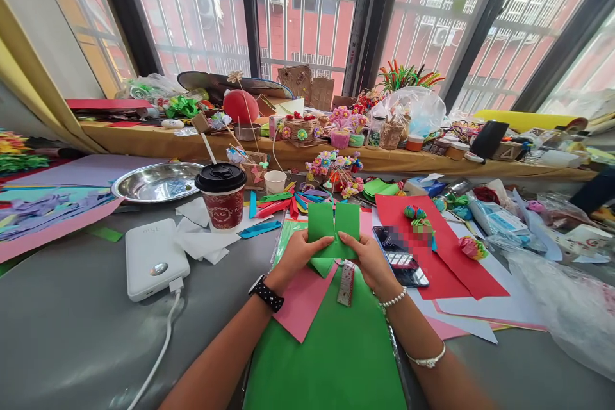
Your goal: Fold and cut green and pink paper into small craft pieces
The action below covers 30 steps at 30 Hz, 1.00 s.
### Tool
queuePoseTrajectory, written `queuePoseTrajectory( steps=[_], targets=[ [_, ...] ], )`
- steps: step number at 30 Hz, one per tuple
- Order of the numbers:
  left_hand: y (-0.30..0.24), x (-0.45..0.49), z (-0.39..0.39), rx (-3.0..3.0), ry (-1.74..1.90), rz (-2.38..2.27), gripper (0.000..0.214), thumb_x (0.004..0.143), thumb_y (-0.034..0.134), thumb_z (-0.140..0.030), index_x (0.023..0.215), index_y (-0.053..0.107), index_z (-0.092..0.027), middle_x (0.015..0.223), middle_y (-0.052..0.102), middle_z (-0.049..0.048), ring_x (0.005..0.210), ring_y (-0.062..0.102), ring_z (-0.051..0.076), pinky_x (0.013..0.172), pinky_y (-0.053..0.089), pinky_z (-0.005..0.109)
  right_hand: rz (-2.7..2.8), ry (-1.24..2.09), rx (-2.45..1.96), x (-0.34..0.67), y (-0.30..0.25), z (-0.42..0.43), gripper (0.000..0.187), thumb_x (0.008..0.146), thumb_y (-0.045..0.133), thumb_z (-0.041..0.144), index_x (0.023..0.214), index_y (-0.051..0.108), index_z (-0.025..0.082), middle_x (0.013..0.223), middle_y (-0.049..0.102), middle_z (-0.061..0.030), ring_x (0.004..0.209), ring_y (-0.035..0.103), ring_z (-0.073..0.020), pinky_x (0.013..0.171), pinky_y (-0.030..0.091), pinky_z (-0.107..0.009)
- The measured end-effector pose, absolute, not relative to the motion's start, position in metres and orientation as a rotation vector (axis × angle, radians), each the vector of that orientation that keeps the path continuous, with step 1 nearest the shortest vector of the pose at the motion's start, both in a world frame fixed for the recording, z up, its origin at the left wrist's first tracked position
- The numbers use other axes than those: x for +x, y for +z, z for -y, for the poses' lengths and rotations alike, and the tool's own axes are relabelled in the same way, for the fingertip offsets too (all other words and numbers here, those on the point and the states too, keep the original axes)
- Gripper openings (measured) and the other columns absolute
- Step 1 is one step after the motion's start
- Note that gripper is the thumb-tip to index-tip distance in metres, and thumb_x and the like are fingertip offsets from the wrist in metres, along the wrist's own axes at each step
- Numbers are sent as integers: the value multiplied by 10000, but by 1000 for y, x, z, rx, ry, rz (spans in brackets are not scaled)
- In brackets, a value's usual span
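A small rectangular piece of bright green paper (320,221) is in both hands, raised over the middle of the grey surface (72,327). It appears partly divided: a narrow gap runs down from its top edge between a left and a right panel. Lower down, near the thumbs, the panels seem to meet (whether they are joined or merely overlap there, I cannot tell).

The left hand (300,255) has its grip pinching the left panel, thumb on the near face; the right hand (371,261) pinches the right panel likewise, the two thumb tips close together at the gap. The parting therefore looks begun, and if the lower portion is one piece, that part is left to separate.

Beneath the hands lies a large, glossy green sheet (327,365), with a rectangular pink paper sheet (302,311) and a short patterned ruler-like strip (345,286) on it. Beyond, narrow red paper strips (275,207) and a flat blue paper strip (260,229) seem to be cut already. To the right, two large red paper sheets (466,282) lie beside a dark, flat smartphone (408,269), and a multicoloured, rounded paper piece (473,248) appears already shaped.
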<state>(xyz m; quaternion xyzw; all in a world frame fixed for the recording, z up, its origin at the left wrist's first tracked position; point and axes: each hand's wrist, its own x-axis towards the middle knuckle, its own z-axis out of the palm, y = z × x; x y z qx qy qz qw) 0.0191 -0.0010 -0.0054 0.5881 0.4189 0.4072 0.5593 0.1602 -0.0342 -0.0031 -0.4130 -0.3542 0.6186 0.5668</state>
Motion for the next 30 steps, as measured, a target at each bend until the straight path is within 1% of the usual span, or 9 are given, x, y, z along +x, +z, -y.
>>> queuePoseTrajectory(
  steps=[4, 10, 13, 18, 24, 30],
  targets=[
    [-7, 20, 0, 1439, 980, -1019, 364, 561, 643, -397, 771, 621, -101, 790, 662, 83, 659, 598, 191, 538, 456, 245, 801, 1433, -1016, 158, -5, 33, 256, 574, 668, 311, 759, 621, 140, 728, 676, -56, 594, 621, -186, 484, 499, -271],
    [-8, 21, 0, 1468, 999, -1050, 346, 556, 637, -407, 733, 625, -109, 766, 665, 75, 659, 596, 193, 523, 452, 240, 809, 1421, -1040, 156, -5, 34, 265, 574, 668, 328, 757, 623, 142, 756, 676, -59, 603, 620, -183, 478, 502, -263],
    [-8, 20, -2, 1429, 989, -1050, 362, 542, 652, -396, 763, 625, -110, 782, 665, 76, 671, 598, 195, 537, 457, 244, 812, 1415, -1044, 157, -5, 34, 277, 576, 665, 335, 767, 622, 140, 757, 676, -62, 616, 623, -186, 510, 510, -270],
    [-4, 16, -3, 1300, 877, -968, 358, 521, 683, -352, 775, 632, -105, 785, 665, 82, 658, 600, 184, 560, 463, 247, 912, 1420, -1038, 163, -7, 32, 282, 592, 656, 330, 781, 621, 123, 757, 673, -69, 656, 626, -190, 606, 507, -296],
    [-5, 15, -3, 1341, 907, -982, 342, 519, 679, -377, 719, 627, -105, 726, 663, 71, 607, 593, 177, 517, 452, 239, 964, 1397, -1034, 165, -7, 32, 296, 585, 656, 340, 784, 628, 123, 791, 671, -68, 712, 622, -199, 639, 494, -298],
    [-8, 18, -1, 1381, 976, -997, 361, 542, 659, -391, 755, 621, -102, 779, 662, 78, 639, 596, 183, 515, 453, 236, 918, 1446, -968, 161, -6, 34, 266, 617, 638, 326, 811, 625, 146, 787, 673, -55, 736, 621, -203, 656, 495, -306]
  ],
)
